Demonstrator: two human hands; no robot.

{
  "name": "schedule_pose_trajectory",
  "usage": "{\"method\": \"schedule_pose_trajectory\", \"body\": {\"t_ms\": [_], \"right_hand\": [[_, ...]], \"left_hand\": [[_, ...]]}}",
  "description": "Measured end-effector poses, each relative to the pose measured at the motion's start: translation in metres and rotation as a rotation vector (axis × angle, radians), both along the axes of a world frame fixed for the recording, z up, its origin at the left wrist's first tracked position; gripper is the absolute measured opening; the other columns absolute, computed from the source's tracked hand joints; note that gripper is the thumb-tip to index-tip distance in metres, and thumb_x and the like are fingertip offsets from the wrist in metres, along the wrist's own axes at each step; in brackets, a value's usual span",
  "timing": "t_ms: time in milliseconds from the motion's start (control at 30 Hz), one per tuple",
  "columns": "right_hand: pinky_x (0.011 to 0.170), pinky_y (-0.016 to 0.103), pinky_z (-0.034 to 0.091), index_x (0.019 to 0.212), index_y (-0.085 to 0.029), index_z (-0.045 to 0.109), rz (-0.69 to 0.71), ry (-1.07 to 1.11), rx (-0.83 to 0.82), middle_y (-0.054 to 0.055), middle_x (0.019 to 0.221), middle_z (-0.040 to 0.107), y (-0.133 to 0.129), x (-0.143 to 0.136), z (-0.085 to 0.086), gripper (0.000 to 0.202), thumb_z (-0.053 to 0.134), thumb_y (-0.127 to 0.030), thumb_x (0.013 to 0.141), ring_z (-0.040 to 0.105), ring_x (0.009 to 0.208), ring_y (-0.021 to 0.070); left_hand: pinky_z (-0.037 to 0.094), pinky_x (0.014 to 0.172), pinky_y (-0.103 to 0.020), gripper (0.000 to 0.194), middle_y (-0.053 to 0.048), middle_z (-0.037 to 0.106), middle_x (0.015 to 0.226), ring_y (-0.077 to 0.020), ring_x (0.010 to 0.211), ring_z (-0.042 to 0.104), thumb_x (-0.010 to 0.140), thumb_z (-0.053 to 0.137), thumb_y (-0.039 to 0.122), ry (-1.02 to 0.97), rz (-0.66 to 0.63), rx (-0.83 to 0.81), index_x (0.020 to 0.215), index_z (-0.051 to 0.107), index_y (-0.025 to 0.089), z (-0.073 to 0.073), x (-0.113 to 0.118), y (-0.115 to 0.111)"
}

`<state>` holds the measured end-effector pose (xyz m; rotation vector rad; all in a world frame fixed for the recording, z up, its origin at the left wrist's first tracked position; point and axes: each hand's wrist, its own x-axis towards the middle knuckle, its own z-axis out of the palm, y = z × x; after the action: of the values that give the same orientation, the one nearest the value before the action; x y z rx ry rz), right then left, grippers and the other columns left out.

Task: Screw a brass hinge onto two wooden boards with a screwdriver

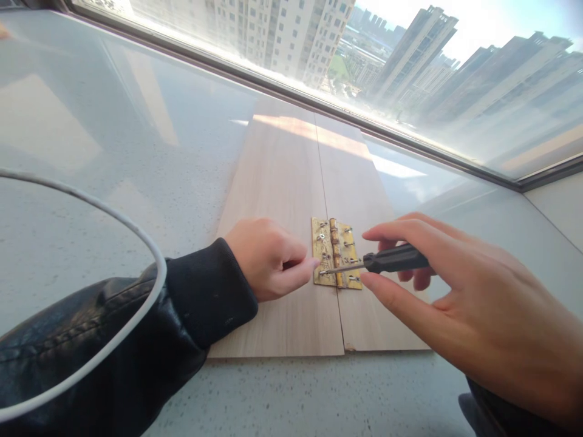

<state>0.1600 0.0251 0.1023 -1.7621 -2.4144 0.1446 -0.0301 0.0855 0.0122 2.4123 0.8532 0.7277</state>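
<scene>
A brass hinge (321, 252) lies across the seam between two wooden boards, a wider left board (277, 176) and a narrower right board (348, 176). Several screws (349, 244) stand in both its leaves, some tilted. My left hand (273, 261) rests on the left board, fingers curled, thumb and forefinger tips pressed together at the hinge's left edge. Whatever is between those tips is hidden. In my right hand (446, 285) is a screwdriver (394, 259) with a black handle, loosely held, thumb and forefinger spread around it. Its tip meets the lower left screw (323, 273).
The boards lie on a speckled pale countertop (291, 394). A white cable (148, 243) loops over my left sleeve (200, 297). Behind the boards runs a dark window frame (255, 94), with tall buildings outside.
</scene>
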Motion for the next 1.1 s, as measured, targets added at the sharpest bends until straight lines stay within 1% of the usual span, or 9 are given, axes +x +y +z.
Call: {"method": "schedule_pose_trajectory", "body": {"t_ms": [67, 133, 300, 500, 667, 900, 1000, 1067, 1100], "right_hand": [[0.046, 0.025, 0.046, 0.109, -0.024, 0.056, 0.063, 0.022, -0.032, 0.004, 0.093, 0.063, 0.0, 0.005, 0.003, 0.031, 0.054, -0.032, 0.079, 0.058, 0.058, 0.0129], [0.048, 0.024, 0.047, 0.111, -0.026, 0.057, 0.106, 0.06, -0.039, 0.004, 0.096, 0.063, 0.0, 0.008, 0.005, 0.032, 0.053, -0.027, 0.08, 0.06, 0.064, 0.0142], [0.046, 0.026, 0.046, 0.097, -0.028, 0.062, 0.09, 0.084, -0.004, 0.001, 0.08, 0.064, 0.0, 0.008, 0.005, 0.02, 0.056, -0.025, 0.079, 0.057, 0.055, 0.0133], [0.045, 0.027, 0.046, 0.089, -0.024, 0.061, 0.071, 0.1, -0.007, 0.0, 0.075, 0.064, 0.002, 0.006, 0.001, 0.012, 0.057, -0.031, 0.079, 0.056, 0.052, 0.0133], [0.043, 0.025, 0.042, 0.076, -0.021, 0.059, 0.019, 0.13, 0.026, -0.002, 0.058, 0.059, 0.003, -0.007, -0.003, 0.017, 0.06, -0.038, 0.077, 0.05, 0.043, 0.0106], [0.035, 0.025, 0.027, 0.061, -0.022, 0.053, -0.03, 0.006, 0.087, -0.005, 0.041, 0.041, -0.001, -0.012, -0.001, 0.029, 0.058, -0.045, 0.076, 0.033, 0.034, 0.0083], [0.037, 0.024, 0.025, 0.051, -0.021, 0.045, -0.049, -0.008, 0.144, -0.005, 0.039, 0.035, 0.002, -0.011, -0.004, 0.038, 0.055, -0.046, 0.078, 0.032, 0.036, 0.0086], [0.037, 0.024, 0.026, 0.051, -0.021, 0.046, -0.051, -0.027, 0.168, -0.004, 0.041, 0.039, 0.004, -0.01, -0.007, 0.039, 0.054, -0.047, 0.078, 0.036, 0.037, 0.0092], [0.038, 0.024, 0.028, 0.056, -0.021, 0.051, -0.051, -0.039, 0.176, -0.003, 0.043, 0.044, 0.005, -0.009, -0.009, 0.034, 0.055, -0.047, 0.078, 0.04, 0.039, 0.0099]], "left_hand": [[0.017, 0.046, -0.028, 0.043, 0.004, 0.027, 0.042, -0.0091, 0.044, 0.019, 0.078, 0.047, 0.031, 0.008, -0.001, -0.004, 0.042, 0.029, 0.017, 0.001, 0.0, 0.0], [0.018, 0.046, -0.027, 0.043, 0.004, 0.028, 0.042, -0.009, 0.044, 0.02, 0.078, 0.046, 0.031, 0.017, 0.001, -0.008, 0.042, 0.029, 0.017, 0.001, -0.001, 0.0], [0.017, 0.045, -0.028, 0.043, 0.004, 0.028, 0.041, -0.0089, 0.043, 0.02, 0.077, 0.048, 0.03, 0.009, 0.006, 0.011, 0.042, 0.028, 0.017, 0.0, 0.0, 0.0], [0.017, 0.045, -0.028, 0.043, 0.005, 0.026, 0.042, -0.0089, 0.043, 0.02, 0.077, 0.048, 0.03, 0.001, 0.01, 0.02, 0.042, 0.028, 0.017, -0.002, 0.0, 0.0], [0.017, 0.045, -0.028, 0.043, 0.005, 0.024, 0.043, -0.0089, 0.044, 0.019, 0.077, 0.047, 0.03, -0.007, 0.01, 0.012, 0.042, 0.027, 0.017, -0.002, 0.0, 0.0], [0.017, 0.045, -0.028, 0.042, 0.005, 0.024, 0.042, -0.0087, 0.043, 0.019, 0.077, 0.047, 0.03, -0.013, 0.011, 0.015, 0.042, 0.027, 0.017, -0.003, 0.001, 0.0], [0.016, 0.045, -0.028, 0.042, 0.005, 0.023, 0.042, -0.0089, 0.044, 0.018, 0.076, 0.047, 0.03, -0.011, 0.017, 0.014, 0.042, 0.027, 0.017, -0.003, 0.001, 0.0], [0.016, 0.045, -0.028, 0.042, 0.005, 0.023, 0.042, -0.0089, 0.043, 0.018, 0.076, 0.047, 0.031, -0.012, 0.02, 0.017, 0.042, 0.027, 0.017, -0.003, 0.001, 0.0], [0.016, 0.044, -0.028, 0.042, 0.005, 0.024, 0.042, -0.0089, 0.043, 0.018, 0.077, 0.047, 0.031, -0.015, 0.019, 0.02, 0.042, 0.028, 0.017, -0.003, 0.001, 0.0]]}}
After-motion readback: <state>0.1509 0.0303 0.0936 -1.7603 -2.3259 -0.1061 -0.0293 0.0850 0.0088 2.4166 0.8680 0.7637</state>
